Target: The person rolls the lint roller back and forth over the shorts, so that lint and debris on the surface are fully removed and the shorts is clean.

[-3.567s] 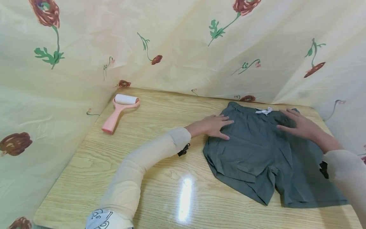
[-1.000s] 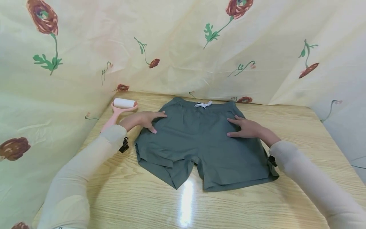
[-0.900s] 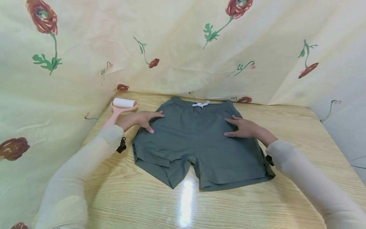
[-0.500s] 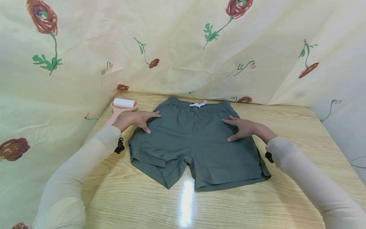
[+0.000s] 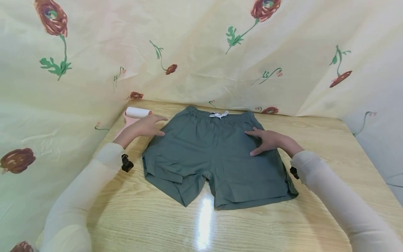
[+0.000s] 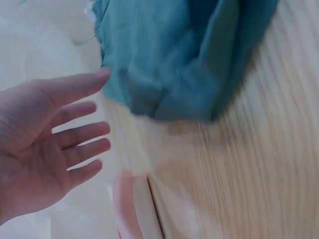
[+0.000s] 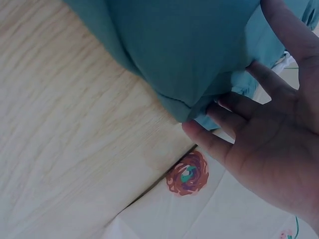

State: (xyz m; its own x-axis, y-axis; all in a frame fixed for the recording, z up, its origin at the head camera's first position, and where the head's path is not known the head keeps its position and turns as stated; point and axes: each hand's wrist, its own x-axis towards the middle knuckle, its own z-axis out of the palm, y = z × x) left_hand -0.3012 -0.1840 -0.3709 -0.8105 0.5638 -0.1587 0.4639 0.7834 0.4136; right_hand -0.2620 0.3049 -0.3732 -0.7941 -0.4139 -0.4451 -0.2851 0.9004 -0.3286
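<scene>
Dark green shorts (image 5: 201,154) lie spread on the wooden table, waistband toward the back wall, with a white drawstring (image 5: 219,114) at the middle. One leg's hem on the left is partly folded up. My left hand (image 5: 143,126) is off the shorts' left side, fingers spread and holding nothing; in the left wrist view its palm and straight fingers show apart from the cloth (image 6: 164,64). My right hand (image 5: 267,140) rests on the right side of the shorts with fingers extended, and in the right wrist view its fingertips (image 7: 193,130) touch the cloth's edge.
A pink-handled lint roller (image 5: 138,112) with a white roll lies at the table's back left, partly covered by the left hand. The wooden table (image 5: 151,217) meets a flower-patterned cloth wall (image 5: 195,52) at the back and left.
The shorts have slid left from the table's right side to its middle, both hands moving with them. Lately my left hand has lifted off toward the lint roller; the right stays put.
</scene>
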